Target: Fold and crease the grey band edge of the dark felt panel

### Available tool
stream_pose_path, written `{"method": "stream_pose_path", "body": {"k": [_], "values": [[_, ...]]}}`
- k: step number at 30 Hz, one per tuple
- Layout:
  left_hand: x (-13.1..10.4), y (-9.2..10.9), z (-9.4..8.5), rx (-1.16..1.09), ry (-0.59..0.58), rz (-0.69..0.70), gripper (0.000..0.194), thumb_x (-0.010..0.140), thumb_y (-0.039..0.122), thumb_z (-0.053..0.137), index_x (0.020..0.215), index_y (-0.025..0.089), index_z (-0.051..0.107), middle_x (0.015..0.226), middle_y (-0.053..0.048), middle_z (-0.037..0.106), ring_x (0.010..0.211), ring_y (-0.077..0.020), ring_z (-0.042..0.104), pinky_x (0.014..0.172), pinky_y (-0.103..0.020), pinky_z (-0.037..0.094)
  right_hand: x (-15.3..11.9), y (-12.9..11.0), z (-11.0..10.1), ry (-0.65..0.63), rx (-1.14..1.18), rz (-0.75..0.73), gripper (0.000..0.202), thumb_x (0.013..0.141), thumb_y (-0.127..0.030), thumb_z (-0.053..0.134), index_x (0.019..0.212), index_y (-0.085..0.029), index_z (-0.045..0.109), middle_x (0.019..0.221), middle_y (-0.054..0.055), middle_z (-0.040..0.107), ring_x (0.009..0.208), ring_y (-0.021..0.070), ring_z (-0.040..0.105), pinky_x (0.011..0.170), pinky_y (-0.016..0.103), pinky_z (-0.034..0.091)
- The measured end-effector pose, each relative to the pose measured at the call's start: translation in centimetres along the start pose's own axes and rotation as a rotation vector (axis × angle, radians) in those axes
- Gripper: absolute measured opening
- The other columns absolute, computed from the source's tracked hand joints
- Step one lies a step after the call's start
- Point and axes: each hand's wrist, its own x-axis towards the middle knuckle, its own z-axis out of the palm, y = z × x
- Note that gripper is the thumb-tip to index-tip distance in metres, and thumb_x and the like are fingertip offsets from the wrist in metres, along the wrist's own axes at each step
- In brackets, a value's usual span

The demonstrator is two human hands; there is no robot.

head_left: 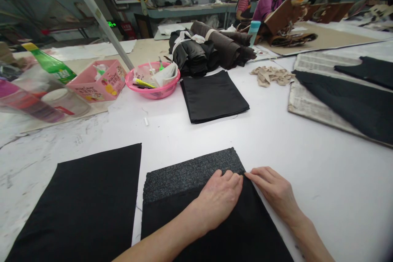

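A black fabric piece (221,233) lies flat in front of me, with a speckled dark grey strip (190,176) along its far end. My left hand (222,194) rests on it near the strip's right end, fingers curled down onto the cloth edge. At the piece's right edge, my right hand (274,190) pinches the cloth corner between thumb and fingertips, close beside the left. The fingertips of the left hand are partly hidden. Another black fabric panel (82,208) lies to the left, apart from the first.
Beyond are a stack of black fabric squares (215,96), a pink basket (153,92) with small tools, a pink box (98,82) and dark rolls (221,43). Beige strips (272,76) lie right of them, near a board (310,102) bearing black cloth. Two people sit in the background.
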Motion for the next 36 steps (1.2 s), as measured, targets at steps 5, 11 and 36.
{"method": "stream_pose_path", "body": {"k": [5,11,36], "values": [[0.4,0.1,0.0,-0.017,0.018,0.013,0.026,0.096,0.017,0.042,0.121,0.011,0.047,0.099,-0.006,0.052,0.088,-0.0202,0.048,0.077,-0.035,0.042,0.0,0.0,-0.1,0.001,-0.009,-0.001,0.026,0.101,-0.018,0.045,0.117,-0.024,0.064,0.104,0.006,0.063,0.094,0.0195,0.059,0.082,0.033,0.050],[0.6,-0.1,-0.4,-0.005,-0.039,0.005,0.030,0.095,0.019,0.044,0.124,0.012,0.044,0.103,-0.008,0.052,0.092,-0.0204,0.049,0.078,-0.035,0.042,-0.2,0.4,0.0,0.075,0.113,0.064,0.025,0.099,-0.018,0.049,0.119,-0.026,0.062,0.105,0.005,0.062,0.095,0.0188,0.059,0.082,0.031,0.052],[-0.1,0.5,0.5,-0.056,0.096,-0.061,0.033,0.089,0.021,0.052,0.120,0.010,0.048,0.104,-0.008,0.053,0.093,-0.0222,0.048,0.078,-0.037,0.042,-1.5,-1.5,0.3,-0.049,-0.116,0.067,0.038,0.102,-0.019,0.038,0.138,-0.028,0.050,0.119,0.007,0.056,0.110,0.0231,0.053,0.091,0.037,0.048]]}}
